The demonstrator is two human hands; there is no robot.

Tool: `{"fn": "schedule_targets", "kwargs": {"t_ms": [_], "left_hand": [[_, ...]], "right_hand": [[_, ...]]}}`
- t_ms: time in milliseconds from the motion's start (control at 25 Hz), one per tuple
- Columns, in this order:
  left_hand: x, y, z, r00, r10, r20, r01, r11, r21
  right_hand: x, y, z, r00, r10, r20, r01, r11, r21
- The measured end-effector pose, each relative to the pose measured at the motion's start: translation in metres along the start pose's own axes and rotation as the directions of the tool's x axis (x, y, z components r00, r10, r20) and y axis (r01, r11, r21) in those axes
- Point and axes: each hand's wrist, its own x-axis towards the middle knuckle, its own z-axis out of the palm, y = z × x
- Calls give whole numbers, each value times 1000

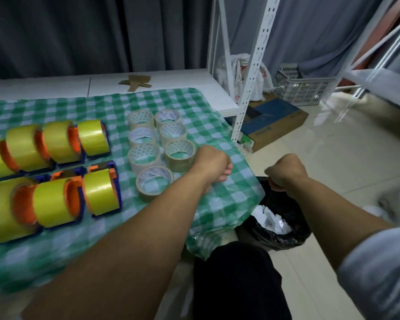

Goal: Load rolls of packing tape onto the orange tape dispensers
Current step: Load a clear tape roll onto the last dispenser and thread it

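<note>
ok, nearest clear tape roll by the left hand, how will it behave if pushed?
The clear tape roll lies flat, so likely slides, not rolls. Loose checked cloth may bunch under it. Hollow core: probably light.

Print on tape rolls (178, 164), plastic bag (238, 65) and cardboard box (278, 112) seems too blurred to read.

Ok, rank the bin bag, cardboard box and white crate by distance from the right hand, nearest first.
1. Bin bag, just below the right hand, which grips its rim.
2. Cardboard box, on the floor beyond.
3. White crate, farthest back, by the curtain.
</note>
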Motion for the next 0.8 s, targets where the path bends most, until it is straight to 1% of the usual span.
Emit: {"fn": "schedule_targets", "kwargs": {"t_ms": [120,320,440,560,680,800], "left_hand": [[10,-13,10,1000,-1,-21,2,1000,13],[19,-18,13,999,-9,-46,9,1000,10],[18,-18,12,999,-12,-48,13,1000,21],[13,-19,0,997,-16,-73,17,1000,10],[9,-22,-30,989,4,-146,2,999,44],[-3,-24,-65,955,49,-291,1,986,167]], "right_hand": [[12,21,1,999,48,-18,-48,999,-7],[18,33,1,993,117,-33,-116,993,22],[13,28,10,995,102,-3,-102,995,19],[5,8,20,997,70,30,-71,997,35],[-5,-24,27,991,68,117,-86,984,154],[-24,-58,44,978,-7,206,-41,973,228]]}}
